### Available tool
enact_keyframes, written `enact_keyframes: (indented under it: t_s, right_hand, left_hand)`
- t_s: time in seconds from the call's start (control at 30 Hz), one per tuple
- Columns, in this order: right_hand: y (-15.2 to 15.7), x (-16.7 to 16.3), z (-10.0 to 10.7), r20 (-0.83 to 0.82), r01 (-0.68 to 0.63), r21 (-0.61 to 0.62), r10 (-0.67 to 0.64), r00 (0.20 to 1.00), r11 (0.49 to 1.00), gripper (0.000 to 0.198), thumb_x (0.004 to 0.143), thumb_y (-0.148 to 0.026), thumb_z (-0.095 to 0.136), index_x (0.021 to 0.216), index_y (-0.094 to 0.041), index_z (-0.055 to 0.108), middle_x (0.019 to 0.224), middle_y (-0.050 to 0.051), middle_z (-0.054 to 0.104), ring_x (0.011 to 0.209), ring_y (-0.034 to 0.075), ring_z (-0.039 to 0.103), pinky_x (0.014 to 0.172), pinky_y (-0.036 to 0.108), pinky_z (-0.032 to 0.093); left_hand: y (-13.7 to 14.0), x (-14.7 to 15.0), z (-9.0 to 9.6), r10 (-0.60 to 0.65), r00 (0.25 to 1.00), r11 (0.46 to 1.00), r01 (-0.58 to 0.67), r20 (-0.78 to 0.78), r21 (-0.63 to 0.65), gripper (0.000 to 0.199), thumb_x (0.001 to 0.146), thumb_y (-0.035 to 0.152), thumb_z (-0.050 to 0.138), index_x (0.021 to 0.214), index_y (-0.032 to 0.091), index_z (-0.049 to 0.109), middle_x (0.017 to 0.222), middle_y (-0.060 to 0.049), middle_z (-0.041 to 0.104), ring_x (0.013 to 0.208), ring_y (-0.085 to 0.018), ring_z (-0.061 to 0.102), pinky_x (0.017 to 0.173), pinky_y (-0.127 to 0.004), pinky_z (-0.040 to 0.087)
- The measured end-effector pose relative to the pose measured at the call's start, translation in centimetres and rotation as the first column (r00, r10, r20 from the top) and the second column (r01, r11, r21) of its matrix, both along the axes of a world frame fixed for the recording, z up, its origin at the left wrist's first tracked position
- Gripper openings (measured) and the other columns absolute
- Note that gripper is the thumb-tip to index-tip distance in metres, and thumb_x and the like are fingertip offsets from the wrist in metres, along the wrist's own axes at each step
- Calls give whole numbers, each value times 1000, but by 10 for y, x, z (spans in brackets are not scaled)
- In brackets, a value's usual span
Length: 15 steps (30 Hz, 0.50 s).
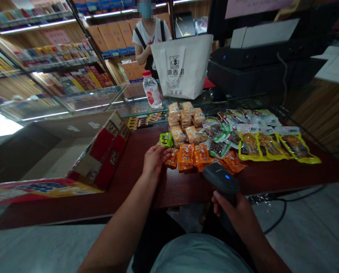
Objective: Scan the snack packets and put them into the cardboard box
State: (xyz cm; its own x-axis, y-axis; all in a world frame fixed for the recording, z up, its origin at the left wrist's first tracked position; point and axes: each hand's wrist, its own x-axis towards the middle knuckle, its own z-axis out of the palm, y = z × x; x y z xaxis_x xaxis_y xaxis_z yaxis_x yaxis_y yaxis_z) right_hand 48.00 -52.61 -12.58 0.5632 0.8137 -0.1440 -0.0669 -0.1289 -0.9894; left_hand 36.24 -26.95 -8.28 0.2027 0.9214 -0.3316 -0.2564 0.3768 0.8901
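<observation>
My right hand [237, 212] is wrapped around the handle of a dark barcode scanner [222, 177] with a lit blue light, its head pointing toward the snacks. My left hand [155, 161] rests at the left end of several orange snack packets [185, 153], fingers bent together. Its fingertips overlap the leftmost orange packet, just below a small green packet [165, 139]; what they pinch, if anything, is hidden. Behind the orange packets sits a stack of clear-wrapped pastry blocks [186, 118]. To the right lie dark vacuum-packed snacks [219, 148] and yellow-edged chicken leg packs [250, 145].
A large open cardboard box [101, 151] stands on the left of the dark red table [183, 189]. A red-capped bottle [152, 93] and a white tote bag [183, 68] stand on the glass counter. A person [155, 32] is beyond it. Black equipment [251, 68] is at the right.
</observation>
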Motion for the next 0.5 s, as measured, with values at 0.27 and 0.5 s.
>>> enact_keyframes:
  t_s: [0.27, 0.5]
  right_hand:
    - [4, 5, -3, -71, -6, -60, 2, 997, 998, 44, 85, -60, 72, 77, -17, 67, 58, 2, 66, 53, 19, 60, 56, 28, 49]
    - [8, 5, 3, -109, -18, -105, 7, 994, 994, 48, 81, -66, 73, 70, -19, 70, 53, 2, 63, 51, 20, 60, 56, 28, 50]
  left_hand:
    - [-30, -59, 27, -259, 935, 958, 280, -243, 57, 31, 78, 34, 77, 98, 13, 67, 93, -14, 79, 54, -15, 69, 43, -20, 50]
    - [37, -147, 150, 482, 665, 687, 117, -570, 717, 31, 79, 40, 73, 95, 14, 77, 90, -3, 79, 69, -16, 70, 71, -31, 58]
